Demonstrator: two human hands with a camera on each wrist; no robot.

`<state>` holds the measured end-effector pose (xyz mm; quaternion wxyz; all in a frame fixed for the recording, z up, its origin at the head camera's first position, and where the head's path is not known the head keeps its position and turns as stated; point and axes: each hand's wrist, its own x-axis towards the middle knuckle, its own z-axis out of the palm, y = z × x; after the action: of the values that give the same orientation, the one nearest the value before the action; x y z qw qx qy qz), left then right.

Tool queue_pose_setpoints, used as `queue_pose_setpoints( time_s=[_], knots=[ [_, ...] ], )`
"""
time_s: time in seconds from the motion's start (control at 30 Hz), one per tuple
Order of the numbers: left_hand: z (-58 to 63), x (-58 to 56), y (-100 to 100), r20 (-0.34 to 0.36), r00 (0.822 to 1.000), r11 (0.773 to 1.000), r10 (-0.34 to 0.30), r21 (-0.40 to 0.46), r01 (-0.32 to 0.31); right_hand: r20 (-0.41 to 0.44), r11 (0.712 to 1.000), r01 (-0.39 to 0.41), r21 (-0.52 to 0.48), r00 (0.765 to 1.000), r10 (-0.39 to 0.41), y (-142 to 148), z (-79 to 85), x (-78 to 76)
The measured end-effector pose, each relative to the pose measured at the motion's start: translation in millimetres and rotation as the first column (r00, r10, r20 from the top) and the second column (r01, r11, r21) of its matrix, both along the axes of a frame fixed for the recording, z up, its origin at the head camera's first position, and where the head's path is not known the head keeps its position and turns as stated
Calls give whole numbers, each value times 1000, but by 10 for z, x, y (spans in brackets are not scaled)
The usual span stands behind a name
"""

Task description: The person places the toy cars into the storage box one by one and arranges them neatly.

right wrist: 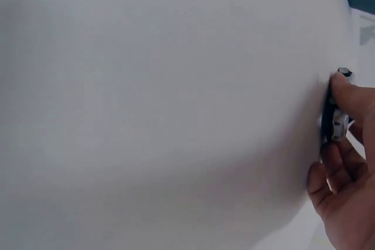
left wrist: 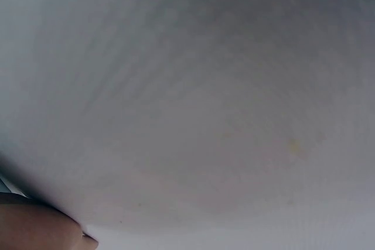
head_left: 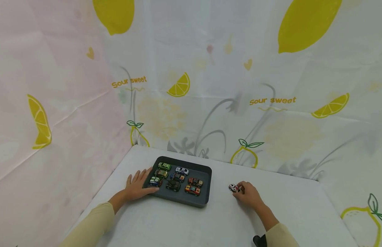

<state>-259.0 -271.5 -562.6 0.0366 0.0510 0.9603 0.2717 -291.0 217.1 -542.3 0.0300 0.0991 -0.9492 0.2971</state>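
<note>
A dark grey tray (head_left: 191, 202) holds several small toy cars, among them a green one (head_left: 164, 166), a white one (head_left: 182, 170) and an orange-red one (head_left: 192, 190). At the tray's left side lies my left hand (head_left: 136, 186), fingers straight and spread, the thumb over the near rim. My right hand (head_left: 248, 195) pinches a white toy car (head_left: 234, 188) with red and dark markings, right of the tray and close over the table. In the right wrist view, thumb and fingers grip that toy car (right wrist: 340, 124) by its ends. Only part of my left hand (left wrist: 41, 226) shows in the left wrist view.
The white table (head_left: 222, 226) runs back to a fabric wall (head_left: 191, 116) printed with lemons. A pinkish fabric wall (head_left: 64, 154) borders the table on the left. Near my right sleeve is a black object (head_left: 259, 240), partly cut off by the frame.
</note>
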Motion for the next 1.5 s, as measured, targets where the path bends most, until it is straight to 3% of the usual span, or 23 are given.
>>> queue_pose_setpoints(
  time_s=[0.2, 0.4, 0.67, 0.97, 1.17, 1.5],
  knots=[
    [111, 59, 0, 5, 1000, 1000, -14, 8, 14, -10, 1000, 3, 29, 1000, -3, -102, -21, -73],
    [189, 39, 24, 38, 999, 1000, -12, -6, 13, -6, 999, 22, 33, 1000, -22, -238, 37, -148],
    [58, 17, 53, 38, 999, 1000, 2, 8, -3, -50, 998, 29, -56, 998, -32, -468, 220, -319],
    [159, 59, 53, 40, 999, 1000, -8, 17, 7, -141, 979, -28, -202, 990, -1, -855, 394, -428],
    [137, 28, 67, 35, 999, 1000, -4, 15, 4, -122, 975, -94, -203, 990, 70, -1072, 416, -409],
    [13, 1, 12, 9, 1000, 1000, 10, -1, -10, -148, 967, -119, -224, 985, 87, -1260, 291, -390]
  ],
)
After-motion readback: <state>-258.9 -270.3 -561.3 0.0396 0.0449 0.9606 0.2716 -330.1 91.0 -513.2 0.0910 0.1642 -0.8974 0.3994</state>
